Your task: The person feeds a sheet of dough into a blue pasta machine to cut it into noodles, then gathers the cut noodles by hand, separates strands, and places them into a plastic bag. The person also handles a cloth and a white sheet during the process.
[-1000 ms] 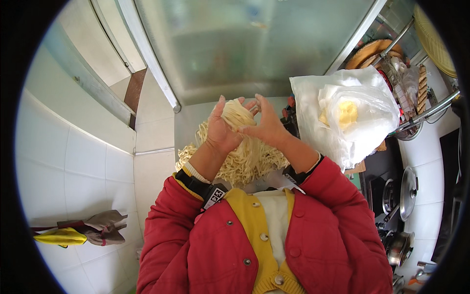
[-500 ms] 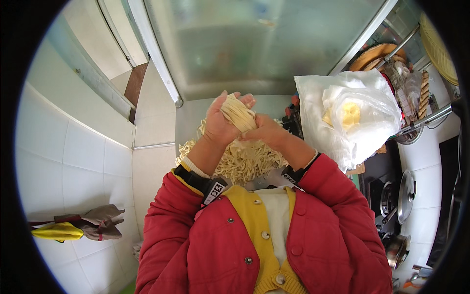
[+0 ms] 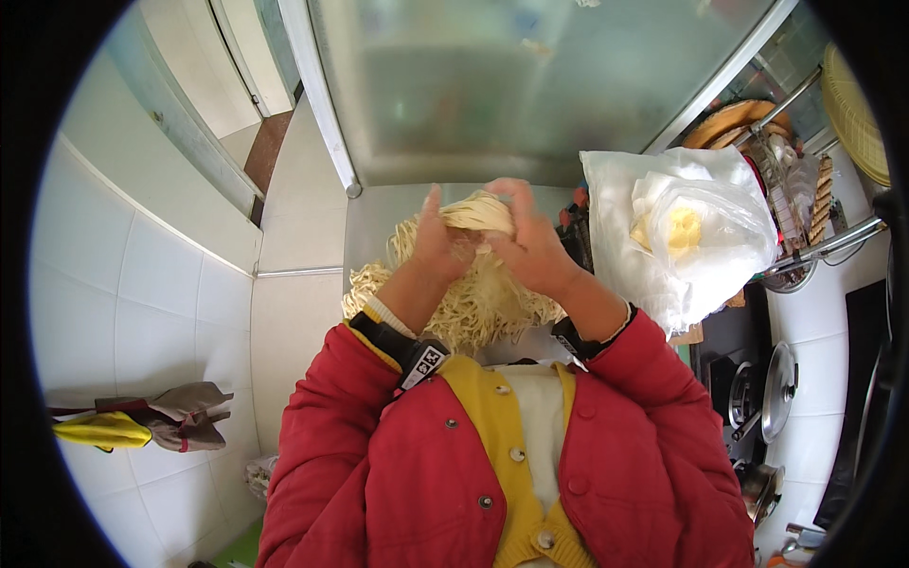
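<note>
Bunch point(image 3: 479, 212) of noodles hangs over the bench point(image 3: 377, 213), near the pile point(image 3: 488, 317), presumably so strays drop back there, right hand point(image 3: 538, 239) curling its fingers round one end, left hand point(image 3: 449, 244) cupped at the other (fingers partly hidden, cannot tell its grip).

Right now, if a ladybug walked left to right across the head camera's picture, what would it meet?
Yellow cloth, grey-brown cloth, left hand, held bundle of noodles, right hand, white plastic bag, silver lid.
</note>
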The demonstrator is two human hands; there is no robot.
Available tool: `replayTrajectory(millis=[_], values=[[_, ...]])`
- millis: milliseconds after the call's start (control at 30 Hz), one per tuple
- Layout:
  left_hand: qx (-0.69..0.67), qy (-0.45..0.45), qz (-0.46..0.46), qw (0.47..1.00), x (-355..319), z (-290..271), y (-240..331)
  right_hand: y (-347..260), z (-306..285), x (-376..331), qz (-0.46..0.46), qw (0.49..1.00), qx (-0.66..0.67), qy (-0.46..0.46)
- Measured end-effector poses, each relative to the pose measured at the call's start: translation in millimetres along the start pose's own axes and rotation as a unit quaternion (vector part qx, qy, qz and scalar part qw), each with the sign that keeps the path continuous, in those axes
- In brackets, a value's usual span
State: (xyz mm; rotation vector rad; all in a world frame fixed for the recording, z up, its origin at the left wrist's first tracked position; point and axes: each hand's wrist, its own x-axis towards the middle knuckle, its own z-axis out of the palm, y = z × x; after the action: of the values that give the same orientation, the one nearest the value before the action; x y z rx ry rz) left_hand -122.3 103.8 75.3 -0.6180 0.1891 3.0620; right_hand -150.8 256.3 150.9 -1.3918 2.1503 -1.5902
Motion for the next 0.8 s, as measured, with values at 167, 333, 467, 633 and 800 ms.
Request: replayTrajectory(millis=[167,333,467,633,800], values=[[0.024,-0.029,0.011,0.999,4.3,-12.5,-7.2,3.7,-12.7,-0.5,0.158,0.953,-0.149,-0.211],[0.031,-0.075,-0.017,0.997,4.9,-21.0,1.4,10.1,-16.5,-1.2,0.120,0.957,-0.104,-0.242],[-0.006,-0.016,-0.027,0.999,12.8,-32.0,-2.7,15.9,-22.2,-7.0,0.218,0.932,0.105,-0.270],[0.064,0.033,0.076,0.995,26.9,-56.3,-1.1,13.5,-33.0,-3.6,0.223,0.930,-0.061,-0.286],[0.169,0.102,0.025,0.980,23.0,-87.8,15.3,-1.4,-56.6,2.8,0.177,0.928,0.292,-0.149]])
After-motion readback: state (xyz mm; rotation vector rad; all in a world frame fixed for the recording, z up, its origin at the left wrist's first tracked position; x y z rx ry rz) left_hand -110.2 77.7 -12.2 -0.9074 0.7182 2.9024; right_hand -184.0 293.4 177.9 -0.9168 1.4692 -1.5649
